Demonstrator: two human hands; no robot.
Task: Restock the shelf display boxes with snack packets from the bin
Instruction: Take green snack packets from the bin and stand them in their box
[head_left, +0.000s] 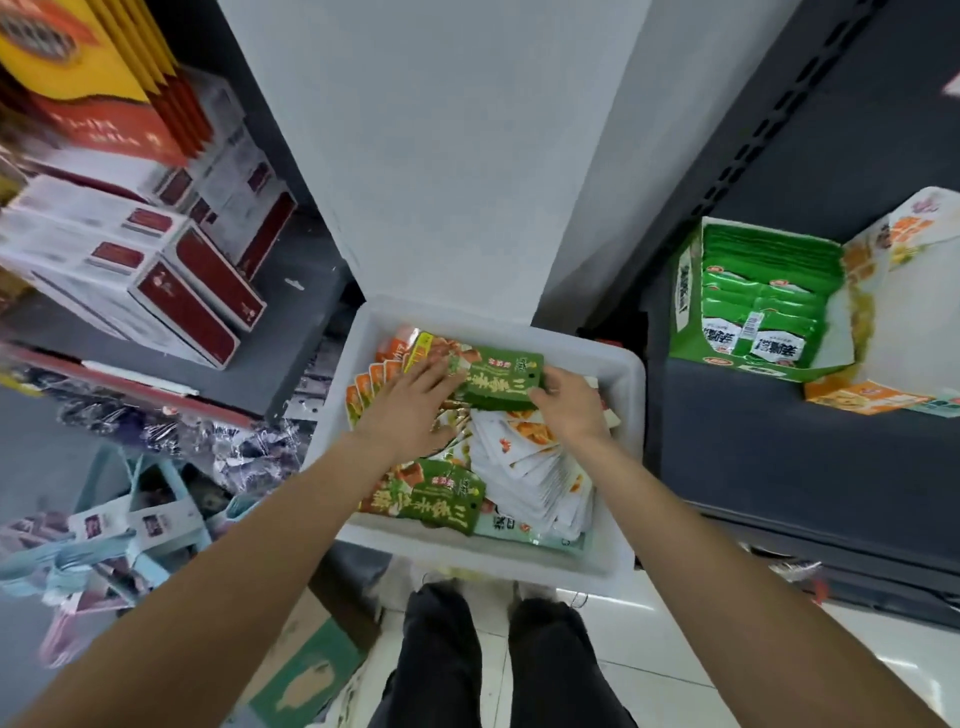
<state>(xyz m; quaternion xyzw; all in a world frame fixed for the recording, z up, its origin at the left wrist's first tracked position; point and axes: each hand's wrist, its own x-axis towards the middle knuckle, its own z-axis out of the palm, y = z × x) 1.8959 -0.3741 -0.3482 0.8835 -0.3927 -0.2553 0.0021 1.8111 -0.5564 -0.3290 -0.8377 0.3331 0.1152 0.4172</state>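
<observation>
Snack packets (501, 382) fill the white bin (618, 467) on the floor in front of me, and from the head camera, the only view I have, both my hands are down in it. A small green stack of them sits at the far end of the bin, lying on top of the loose packets, and I am gathering it from both ends. My left hand (415, 400) lies across the stack's left end with its fingers fairly straight and spread, pressing more than gripping. My right hand (569, 402) has its fingers curled round the right end, holding it. I judge that squeezing from both ends keeps the slippery packets squared up, so they can go into a box as one block.

The stack's long axis runs left to right across the bin, tilted slightly down toward my right hand, faces up and print upside down to me.

A second green packet (441, 493) lies near my left forearm. White packets (540, 467) are fanned beside it.

On the dark shelf to my right, the green display box (685, 306) stands open, already holding upright packets. It is well apart from the bin.
</observation>
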